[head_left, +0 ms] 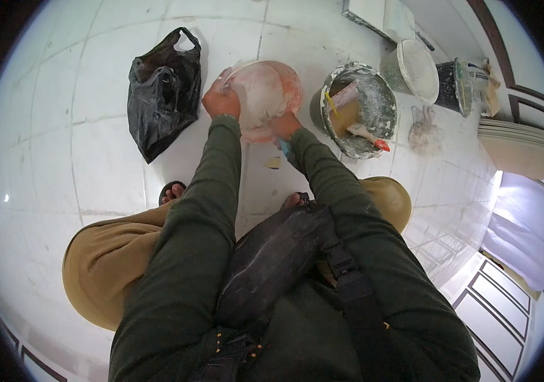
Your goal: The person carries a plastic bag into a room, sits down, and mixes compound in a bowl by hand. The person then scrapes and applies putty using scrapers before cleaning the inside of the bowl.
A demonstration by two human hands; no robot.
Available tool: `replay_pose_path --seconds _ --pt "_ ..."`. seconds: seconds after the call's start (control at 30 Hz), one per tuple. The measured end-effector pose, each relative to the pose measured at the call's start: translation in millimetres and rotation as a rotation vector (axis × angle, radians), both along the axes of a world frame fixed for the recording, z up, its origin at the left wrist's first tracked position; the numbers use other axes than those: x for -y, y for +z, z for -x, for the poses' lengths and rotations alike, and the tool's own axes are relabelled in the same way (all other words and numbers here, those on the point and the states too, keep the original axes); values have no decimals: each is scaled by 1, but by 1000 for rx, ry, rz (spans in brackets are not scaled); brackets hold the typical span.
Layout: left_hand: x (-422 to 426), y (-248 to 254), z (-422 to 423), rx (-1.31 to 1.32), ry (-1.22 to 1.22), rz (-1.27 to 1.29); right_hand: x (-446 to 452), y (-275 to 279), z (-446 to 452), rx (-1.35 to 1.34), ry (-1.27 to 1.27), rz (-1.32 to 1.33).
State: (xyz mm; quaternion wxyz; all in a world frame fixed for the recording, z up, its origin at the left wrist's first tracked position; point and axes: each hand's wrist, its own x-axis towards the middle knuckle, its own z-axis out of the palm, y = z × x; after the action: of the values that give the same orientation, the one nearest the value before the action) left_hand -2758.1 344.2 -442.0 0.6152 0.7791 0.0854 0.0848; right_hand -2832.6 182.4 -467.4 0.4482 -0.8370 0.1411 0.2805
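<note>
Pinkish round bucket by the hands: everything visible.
Pinkish, round, plastic-looking bucket, mouth toward the camera, apparently resting on the white tiled floor. Whitish material covers much of the inside; loose fill or coating, unclear. A thin pale arc, perhaps a handle, curves along its upper left. The left hand grips its left side; the blurred right hand is at its lower right, contact unclear.

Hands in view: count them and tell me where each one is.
2. The left hand is at the left rim of the pink bucket; the right hand is at its lower right, partly blurred. No other hand shows.
</note>
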Motion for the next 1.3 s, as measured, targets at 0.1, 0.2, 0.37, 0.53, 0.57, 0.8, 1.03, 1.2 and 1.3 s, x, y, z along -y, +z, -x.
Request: replay_pose_path --seconds 0.1,0.2,0.37,0.53,0.57,0.8,1.03,1.2,1.3 --pt "8 -24 -4 26 55 66 4 -14 6 11 117 -113" --pt "12 -46 -8 -33 115 181 -23 55 7 -320 -333 -359" --pt "15 6 3 -108 140 -47 -31 78 10 -550 -597 -508" --pt "18 3 3 -79 162 -23 -35 93 13 -594 -507 -604" --pt "20 4 4 -64 156 -1 -34 94 15 -576 -498 -615" --pt "24 35 8 -129 126 -150 -28 93 17 -611 -466 -758" --pt "26 24 6 -26 46 5 -16 76 20 -692 -477 -946" --pt "21 23 -8 -40 -149 -149 -10 72 22 -714 -489 -1145" --pt "20 44 -4 -114 -189 -142 -12 68 22 -729 -527 -1197"
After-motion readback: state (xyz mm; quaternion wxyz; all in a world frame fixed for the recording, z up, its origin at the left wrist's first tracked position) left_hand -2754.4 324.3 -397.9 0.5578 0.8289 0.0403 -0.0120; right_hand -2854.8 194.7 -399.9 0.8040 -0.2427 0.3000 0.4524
